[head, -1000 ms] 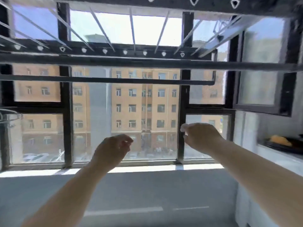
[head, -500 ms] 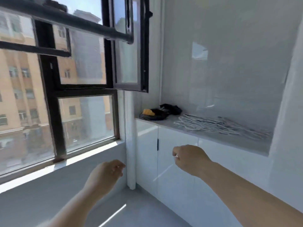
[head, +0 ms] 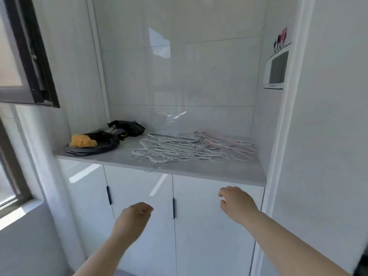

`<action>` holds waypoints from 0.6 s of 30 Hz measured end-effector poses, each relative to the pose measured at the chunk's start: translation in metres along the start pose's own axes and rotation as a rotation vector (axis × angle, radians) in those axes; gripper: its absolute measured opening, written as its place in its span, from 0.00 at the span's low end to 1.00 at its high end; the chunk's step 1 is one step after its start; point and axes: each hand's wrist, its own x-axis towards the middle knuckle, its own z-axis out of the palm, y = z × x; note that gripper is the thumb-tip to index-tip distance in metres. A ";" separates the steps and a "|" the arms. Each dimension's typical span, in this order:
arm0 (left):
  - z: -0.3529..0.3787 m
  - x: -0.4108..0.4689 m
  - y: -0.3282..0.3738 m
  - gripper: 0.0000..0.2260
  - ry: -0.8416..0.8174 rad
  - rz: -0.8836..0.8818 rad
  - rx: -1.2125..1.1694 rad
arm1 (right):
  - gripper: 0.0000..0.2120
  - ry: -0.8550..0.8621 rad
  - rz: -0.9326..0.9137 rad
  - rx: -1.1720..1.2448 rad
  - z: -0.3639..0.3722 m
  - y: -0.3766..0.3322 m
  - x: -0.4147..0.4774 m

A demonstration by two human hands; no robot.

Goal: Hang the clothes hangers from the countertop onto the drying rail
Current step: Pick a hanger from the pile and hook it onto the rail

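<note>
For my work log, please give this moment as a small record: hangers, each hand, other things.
hangers: tangled pile, white and pink, lying on the countertop
left hand: loosely curled, holds nothing, below the counter edge
right hand: loosely curled, holds nothing, just under the counter edge
other: yellow object on dark items, left end

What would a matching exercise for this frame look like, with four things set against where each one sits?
Things
1. hanger pile
2. yellow lump
3. wall screen
4. left hand

Places
a. on the side wall at the right, above the countertop
b. in front of the cabinet doors, below the countertop's edge, holding nothing
c. on the dark bundle at the countertop's left end
d. spread over the middle and right of the countertop

Pairs: 1-d, 2-c, 3-a, 4-b
</note>
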 end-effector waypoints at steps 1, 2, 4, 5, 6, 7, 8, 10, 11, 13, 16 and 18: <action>0.008 0.014 0.001 0.10 -0.017 -0.007 0.018 | 0.16 0.002 0.028 0.006 0.007 0.007 0.009; 0.016 0.027 0.001 0.09 -0.033 -0.016 0.032 | 0.16 0.012 0.043 0.013 0.013 0.015 0.018; 0.029 0.050 -0.001 0.08 -0.065 -0.038 0.073 | 0.17 0.032 0.070 0.031 0.025 0.028 0.037; 0.034 0.061 -0.002 0.08 -0.068 -0.055 0.090 | 0.17 0.045 0.083 0.033 0.029 0.034 0.048; 0.038 0.073 -0.004 0.08 -0.062 -0.069 0.100 | 0.17 0.064 0.087 0.032 0.032 0.041 0.061; 0.041 0.085 -0.006 0.08 -0.053 -0.084 0.101 | 0.18 0.067 0.091 0.027 0.036 0.046 0.074; 0.045 0.095 -0.007 0.08 -0.046 -0.103 0.095 | 0.17 0.068 0.092 0.019 0.040 0.051 0.087; 0.051 0.113 -0.011 0.08 -0.031 -0.135 0.059 | 0.17 0.079 0.096 0.002 0.050 0.055 0.113; 0.055 0.122 -0.011 0.08 -0.023 -0.145 0.034 | 0.17 0.084 0.090 -0.003 0.054 0.056 0.128; 0.063 0.144 -0.008 0.09 -0.005 -0.177 -0.031 | 0.19 0.064 0.075 0.013 0.061 0.054 0.159; 0.072 0.183 0.009 0.11 0.030 -0.270 -0.173 | 0.25 0.095 -0.051 0.047 0.070 0.058 0.209; 0.079 0.212 0.024 0.12 0.085 -0.300 -0.247 | 0.27 0.072 -0.091 0.085 0.072 0.060 0.235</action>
